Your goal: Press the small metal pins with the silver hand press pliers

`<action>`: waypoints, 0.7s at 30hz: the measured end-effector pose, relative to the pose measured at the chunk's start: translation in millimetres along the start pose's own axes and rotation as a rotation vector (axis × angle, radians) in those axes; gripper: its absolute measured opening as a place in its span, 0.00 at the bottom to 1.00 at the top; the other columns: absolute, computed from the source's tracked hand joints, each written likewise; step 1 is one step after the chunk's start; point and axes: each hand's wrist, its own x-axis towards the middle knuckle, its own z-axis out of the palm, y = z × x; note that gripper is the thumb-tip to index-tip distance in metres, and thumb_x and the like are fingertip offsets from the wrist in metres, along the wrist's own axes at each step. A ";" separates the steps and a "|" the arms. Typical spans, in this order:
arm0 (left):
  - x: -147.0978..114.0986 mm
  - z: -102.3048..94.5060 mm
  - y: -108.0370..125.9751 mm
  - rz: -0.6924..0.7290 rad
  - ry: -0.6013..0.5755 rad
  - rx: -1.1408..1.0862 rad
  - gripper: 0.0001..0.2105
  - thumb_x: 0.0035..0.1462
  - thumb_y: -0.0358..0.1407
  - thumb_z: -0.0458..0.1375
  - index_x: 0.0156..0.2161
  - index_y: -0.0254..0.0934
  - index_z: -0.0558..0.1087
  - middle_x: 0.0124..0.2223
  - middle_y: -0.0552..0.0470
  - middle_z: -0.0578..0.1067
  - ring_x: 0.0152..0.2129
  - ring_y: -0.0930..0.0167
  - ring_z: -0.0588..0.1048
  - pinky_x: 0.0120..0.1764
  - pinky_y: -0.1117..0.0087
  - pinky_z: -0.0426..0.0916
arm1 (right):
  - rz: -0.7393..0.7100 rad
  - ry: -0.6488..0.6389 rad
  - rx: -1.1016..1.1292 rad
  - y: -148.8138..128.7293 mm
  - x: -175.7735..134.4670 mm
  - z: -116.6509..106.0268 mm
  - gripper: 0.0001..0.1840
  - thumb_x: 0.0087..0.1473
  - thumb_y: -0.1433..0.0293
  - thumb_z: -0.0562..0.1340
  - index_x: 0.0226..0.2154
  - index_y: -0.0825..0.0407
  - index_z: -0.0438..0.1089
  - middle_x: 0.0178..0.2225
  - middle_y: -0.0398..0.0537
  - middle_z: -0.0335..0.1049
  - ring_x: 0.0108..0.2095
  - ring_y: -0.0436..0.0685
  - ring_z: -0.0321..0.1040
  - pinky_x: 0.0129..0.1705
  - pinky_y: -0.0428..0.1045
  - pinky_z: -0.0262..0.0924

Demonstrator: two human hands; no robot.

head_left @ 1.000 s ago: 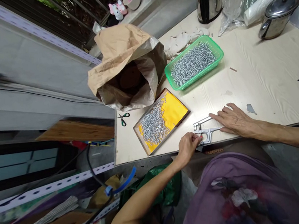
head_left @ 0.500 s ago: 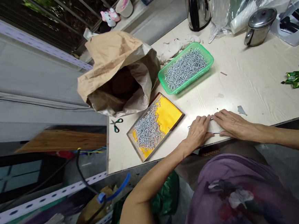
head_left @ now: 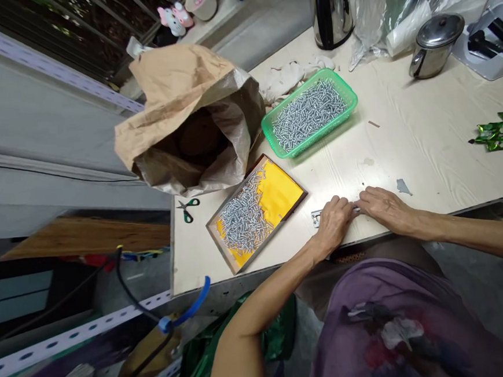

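Note:
A narrow silver metal strip [head_left: 316, 219] lies along the table's near edge, its slotted left end sticking out past my left hand [head_left: 335, 224]. My left hand is closed over the strip with the fingers curled. Close on its right, my right hand [head_left: 382, 208] has its fingertips bent down onto the strip's other end. Only a short piece of metal shows between the two hands; the rest is covered. Left of my left hand is a shallow tray [head_left: 297, 213] with a yellow bottom, partly covered by a heap of small silver metal pins [head_left: 246, 221].
Behind the tray, a green plastic basket [head_left: 351, 100] holds more pins. A big open brown paper bag [head_left: 182, 78] stands at the left, near scissors [head_left: 187, 210]. Farther back are a kettle [head_left: 331, 11] and a lidded metal cup [head_left: 436, 46]. Green wrappers [head_left: 495, 134] lie at right.
Both hands have closed in on a narrow strip; a wider gap with two metal edges showed between them before. More of the left end is visible. The camera view has shifted slightly.

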 end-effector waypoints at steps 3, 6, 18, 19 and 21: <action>-11.5 13.5 6.0 -0.018 0.151 -0.018 0.17 0.66 0.41 0.49 0.54 0.32 0.66 0.51 0.40 0.71 0.50 0.61 0.69 0.52 0.57 0.68 | -0.018 -0.031 0.062 13.4 2.6 -9.3 0.12 0.59 0.68 0.57 0.44 0.55 0.69 0.39 0.56 0.69 0.39 0.61 0.61 0.40 0.54 0.58; -27.4 33.4 20.5 -0.002 0.284 -0.057 0.18 0.67 0.36 0.46 0.58 0.31 0.63 0.61 0.36 0.65 0.61 0.58 0.61 0.61 0.54 0.62 | -0.105 -0.117 0.144 31.6 8.2 -15.5 0.17 0.59 0.62 0.58 0.46 0.55 0.68 0.41 0.57 0.69 0.41 0.62 0.64 0.41 0.55 0.59; -34.2 39.8 46.3 0.021 0.174 -0.364 0.21 0.67 0.33 0.38 0.58 0.32 0.67 0.58 0.35 0.70 0.61 0.58 0.64 0.63 0.49 0.57 | -0.083 -0.009 -0.017 8.8 68.1 -7.8 0.15 0.58 0.77 0.52 0.30 0.47 0.70 0.33 0.52 0.69 0.36 0.62 0.61 0.37 0.57 0.54; -37.7 34.7 49.4 0.037 0.179 -0.412 0.22 0.67 0.33 0.37 0.56 0.33 0.68 0.57 0.35 0.71 0.60 0.57 0.65 0.63 0.51 0.59 | -0.164 -0.022 0.011 -4.6 70.7 -6.5 0.14 0.57 0.77 0.54 0.30 0.45 0.71 0.35 0.51 0.70 0.37 0.62 0.60 0.37 0.57 0.53; -51.6 23.9 54.1 0.127 0.138 -0.525 0.22 0.67 0.33 0.38 0.53 0.37 0.72 0.53 0.38 0.74 0.57 0.59 0.69 0.60 0.54 0.63 | -0.364 -0.084 0.045 -31.0 74.6 -0.4 0.11 0.57 0.76 0.57 0.31 0.45 0.71 0.37 0.49 0.71 0.38 0.61 0.60 0.38 0.56 0.53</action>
